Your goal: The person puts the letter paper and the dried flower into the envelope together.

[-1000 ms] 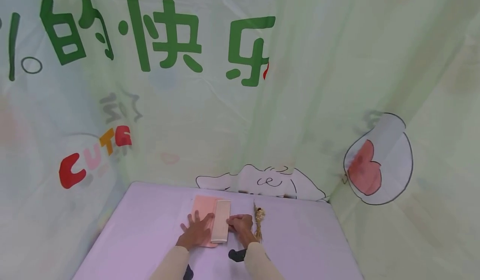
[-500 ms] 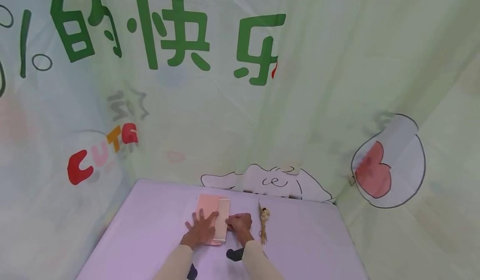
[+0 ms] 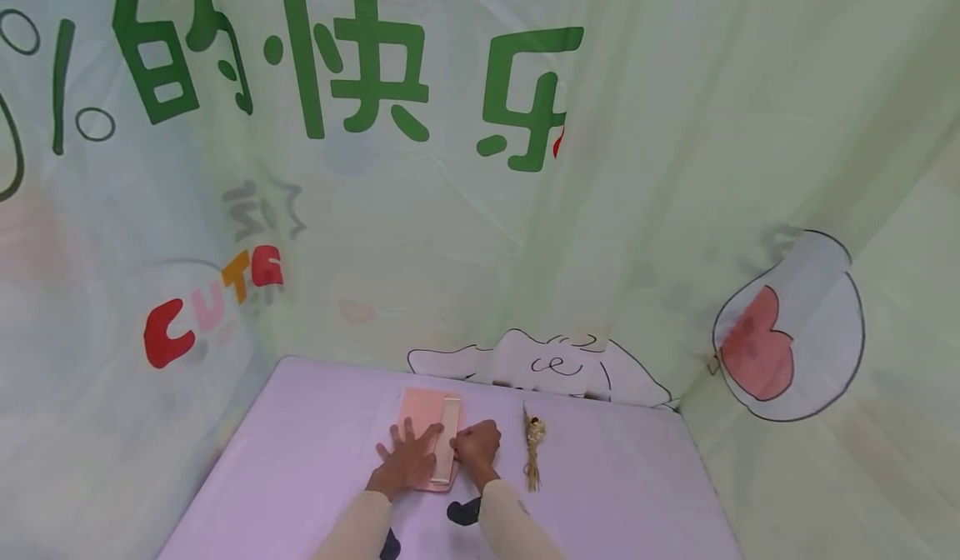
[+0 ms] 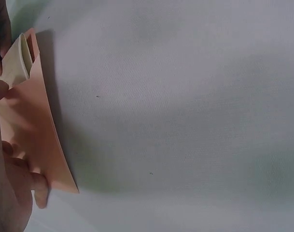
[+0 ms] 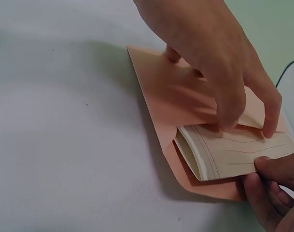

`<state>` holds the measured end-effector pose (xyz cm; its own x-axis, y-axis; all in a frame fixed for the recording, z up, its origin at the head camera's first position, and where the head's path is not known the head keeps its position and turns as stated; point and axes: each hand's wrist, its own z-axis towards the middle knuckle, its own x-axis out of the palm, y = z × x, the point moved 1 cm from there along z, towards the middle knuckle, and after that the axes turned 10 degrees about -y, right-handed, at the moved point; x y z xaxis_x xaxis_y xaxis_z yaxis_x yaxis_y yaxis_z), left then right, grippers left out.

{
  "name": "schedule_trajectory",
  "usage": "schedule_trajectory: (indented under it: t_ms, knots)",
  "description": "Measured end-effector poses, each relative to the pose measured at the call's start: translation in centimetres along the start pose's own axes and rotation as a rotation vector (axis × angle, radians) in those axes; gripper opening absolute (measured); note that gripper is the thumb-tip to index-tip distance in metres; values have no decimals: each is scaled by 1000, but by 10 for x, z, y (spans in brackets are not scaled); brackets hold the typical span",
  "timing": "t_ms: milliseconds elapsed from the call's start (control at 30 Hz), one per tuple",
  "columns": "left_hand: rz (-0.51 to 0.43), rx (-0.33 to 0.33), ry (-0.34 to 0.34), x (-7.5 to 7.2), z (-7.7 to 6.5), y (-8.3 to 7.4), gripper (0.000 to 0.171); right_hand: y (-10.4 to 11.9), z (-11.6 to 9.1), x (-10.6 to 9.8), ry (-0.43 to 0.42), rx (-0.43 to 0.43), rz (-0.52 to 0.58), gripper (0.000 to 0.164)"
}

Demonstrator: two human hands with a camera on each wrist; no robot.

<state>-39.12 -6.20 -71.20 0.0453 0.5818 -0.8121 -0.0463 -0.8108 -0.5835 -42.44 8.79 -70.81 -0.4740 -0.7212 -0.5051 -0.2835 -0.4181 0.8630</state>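
Pale curtains (image 3: 660,168) enclosed a lilac worktop (image 3: 615,485). Folded paper (image 5: 221,151) lay at the mouth of the envelope (image 5: 171,99), apparently being tucked in. Left hand (image 3: 407,462) spread over the envelope; right hand's (image 3: 477,444) grip pinched the paper's edge. An even inward push seemed needed next.

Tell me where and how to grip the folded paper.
The paper is probably best pinched by its exposed long edge, from the person's right, thumb on top: the opposite long edge appears tucked into the envelope.
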Motion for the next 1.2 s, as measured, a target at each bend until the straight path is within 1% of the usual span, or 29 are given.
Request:
schedule_trajectory:
  t_ms: [100, 133, 200, 333, 367, 500, 733, 900, 1000, 1133, 1200]
  knots:
    - [2, 13, -3, -1, 0, 2, 51, 2, -2, 7, -2, -18, 13, 14]
    - [-14, 18, -7, 0, 1, 3, 51, 3, -3, 8, -4, -24, 18, 14]
    - [-13, 16, -2, -1, 1, 4, 53, 7, -6, 10, -4, -26, 21, 13]
    - [-1, 21, 4, -3, 0, 1, 51, 7, -9, 14, -8, -58, 39, 9]
    - [18, 23, 8, -5, -1, 0, 51, 7, -9, 16, -10, -66, 41, 9]
    - [25, 49, 0, -9, -3, -1, 48, 9, -9, 21, -9, -81, 48, 8]
    - [16, 86, -17, -4, -2, 4, 48, 7, -9, 29, -4, -130, 26, 4]
    - [36, 77, -16, -3, -1, 6, 50, 1, -5, 36, 7, -161, 30, 5]
    - [38, 58, 6, -4, -1, 6, 51, -3, -3, 39, 6, -170, 27, 6]
    - [26, 43, 29, -5, 0, 5, 54, 2, -8, 35, 0, -160, 70, 7]
    - [20, 49, 24, -5, 0, 4, 54, 7, -12, 31, -2, -153, 89, 7]
